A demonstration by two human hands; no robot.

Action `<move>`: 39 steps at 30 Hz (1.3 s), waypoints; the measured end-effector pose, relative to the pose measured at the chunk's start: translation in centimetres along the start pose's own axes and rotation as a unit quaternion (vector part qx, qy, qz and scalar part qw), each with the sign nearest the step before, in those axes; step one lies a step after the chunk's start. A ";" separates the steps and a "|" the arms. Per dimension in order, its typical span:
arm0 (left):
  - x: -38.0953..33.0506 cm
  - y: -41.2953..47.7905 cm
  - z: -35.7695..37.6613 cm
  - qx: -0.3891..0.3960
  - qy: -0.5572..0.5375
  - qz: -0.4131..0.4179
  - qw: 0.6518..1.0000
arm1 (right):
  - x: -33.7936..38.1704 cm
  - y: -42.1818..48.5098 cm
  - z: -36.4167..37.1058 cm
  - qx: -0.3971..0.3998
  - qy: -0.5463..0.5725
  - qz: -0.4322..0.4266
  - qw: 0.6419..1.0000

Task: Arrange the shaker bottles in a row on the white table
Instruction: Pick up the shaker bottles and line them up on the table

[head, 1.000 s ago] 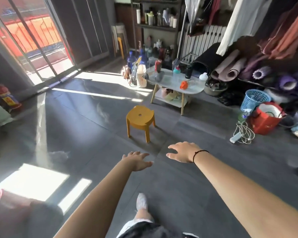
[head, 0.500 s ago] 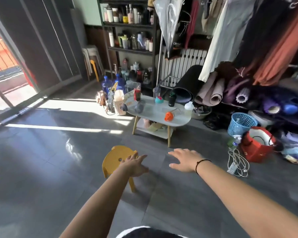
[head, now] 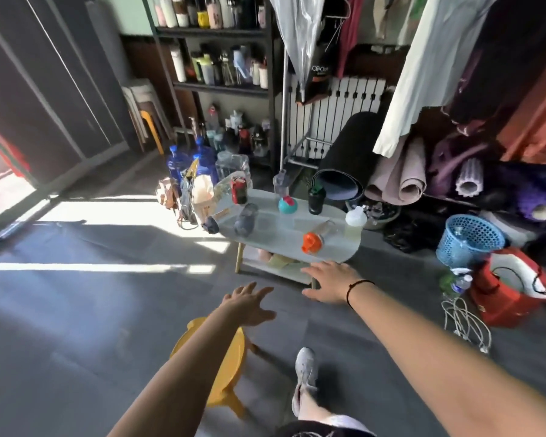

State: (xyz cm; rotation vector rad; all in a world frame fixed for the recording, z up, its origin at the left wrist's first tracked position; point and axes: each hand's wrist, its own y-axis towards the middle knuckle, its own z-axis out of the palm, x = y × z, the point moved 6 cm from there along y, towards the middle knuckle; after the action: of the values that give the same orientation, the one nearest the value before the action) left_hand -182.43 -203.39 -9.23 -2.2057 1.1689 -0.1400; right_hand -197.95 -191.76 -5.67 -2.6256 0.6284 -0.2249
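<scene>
The low white table (head: 275, 239) stands ahead with several shaker bottles scattered on it. A red one (head: 238, 190) and a black one (head: 316, 200) stand upright; a clear one (head: 280, 183) stands at the back. A grey bottle (head: 246, 219) and an orange-lidded clear bottle (head: 317, 238) lie on their sides. A teal bottle (head: 287, 205) sits mid-table, a white-lidded one (head: 354, 223) at the right end. My left hand (head: 249, 302) and my right hand (head: 330, 280) reach forward, fingers spread, holding nothing, short of the table.
A yellow stool (head: 224, 364) sits under my left arm. Blue jugs (head: 202, 160) and bags crowd the table's left end. A blue basket (head: 468, 239), red bag (head: 514, 290) and white cable (head: 464, 320) lie to the right. Shelves with bottles and rolled mats line the back.
I have walked closer to the table; the stool has passed from ahead of me to under my left arm. Both hands stay open and stretched forward.
</scene>
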 end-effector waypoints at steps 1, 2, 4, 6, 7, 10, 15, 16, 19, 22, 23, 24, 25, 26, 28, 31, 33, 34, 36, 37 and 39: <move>0.6 1.8 -1.6 -0.002 -0.001 -0.007 1.000 | -1.1 2.3 -1.3 0.002 0.001 -0.002 1.000; 1.1 3.6 -3.5 -0.007 -0.004 -0.015 1.000 | -2.1 4.7 -2.8 0.002 0.001 -0.005 1.000; 2.1 6.5 -7.6 -0.030 -0.018 -0.028 0.999 | -4.1 9.1 -6.5 -0.006 -0.006 -0.005 1.000; 2.8 8.8 -11.4 -0.057 -0.028 -0.037 0.997 | -5.6 13.1 -10.7 -0.021 -0.006 -0.005 1.000; 3.0 9.8 -12.9 -0.071 -0.032 -0.041 0.996 | -6.1 15.0 -12.8 -0.032 -0.004 -0.011 0.999; 3.6 12.5 -15.1 -0.080 -0.046 -0.054 0.994 | -6.3 19.1 -17.8 -0.073 -0.009 -0.041 0.996; 4.4 16.8 -15.0 -0.031 -0.047 -0.071 0.996 | -6.8 23.2 -18.7 -0.057 -0.003 -0.066 0.996; 4.5 17.5 -15.3 -0.028 -0.042 -0.068 0.996 | -7.1 23.9 -18.1 -0.047 0.001 -0.065 0.997; 5.1 20.1 -16.9 -0.020 -0.024 -0.061 0.998 | -8.7 25.9 -17.2 -0.033 0.017 -0.049 0.998; 5.6 23.6 -19.1 -0.009 -0.009 -0.052 0.999 | -11.1 27.3 -17.0 -0.027 0.055 -0.021 0.998; 5.5 24.9 -19.9 -0.006 0.000 -0.046 0.999 | -12.1 27.7 -17.0 -0.023 0.071 -0.008 0.997; 5.2 26.3 -20.7 -0.003 0.009 -0.037 0.999 | -13.1 28.3 -16.8 -0.021 0.088 0.006 0.996; 4.7 27.9 -21.2 0.003 0.019 -0.025 1.000 | -14.3 28.9 -16.5 -0.020 0.108 0.023 0.994; 4.0 29.5 -21.7 0.011 0.032 -0.007 0.999 | -15.5 29.4 -16.2 -0.019 0.125 0.042 0.991; 2.4 32.5 -22.3 0.027 0.076 0.041 0.996 | -17.6 30.3 -15.3 -0.012 0.150 0.083 0.985; 0.7 36.2 -23.5 0.058 0.143 0.111 0.982 | -19.7 31.5 -13.7 -0.001 0.194 0.151 0.969; 0.6 37.9 -25.1 0.062 0.179 0.162 0.968 | -20.1 32.8 -12.8 0.007 0.223 0.193 0.955; 0.9 38.6 -25.8 0.063 0.187 0.182 0.963 | -19.9 33.6 -12.3 0.011 0.238 0.211 0.948; 2.8 40.5 -27.2 0.065 0.179 0.204 0.960 | -19.0 35.7 -11.2 0.022 0.263 0.242 0.934; 4.2 41.8 -27.9 0.071 0.172 0.207 0.960 | -18.1 36.8 -10.7 0.029 0.271 0.253 0.928; 7.5 44.6 -28.4 0.085 0.159 0.206 0.962 | -15.7 38.8 -9.9 0.039 0.280 0.260 0.923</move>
State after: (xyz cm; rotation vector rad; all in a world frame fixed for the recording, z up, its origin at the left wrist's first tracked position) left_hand -219.99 -241.02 -13.70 -1.7883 1.7003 -0.4142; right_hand -229.60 -219.42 -14.88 -2.2000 1.4384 -0.8210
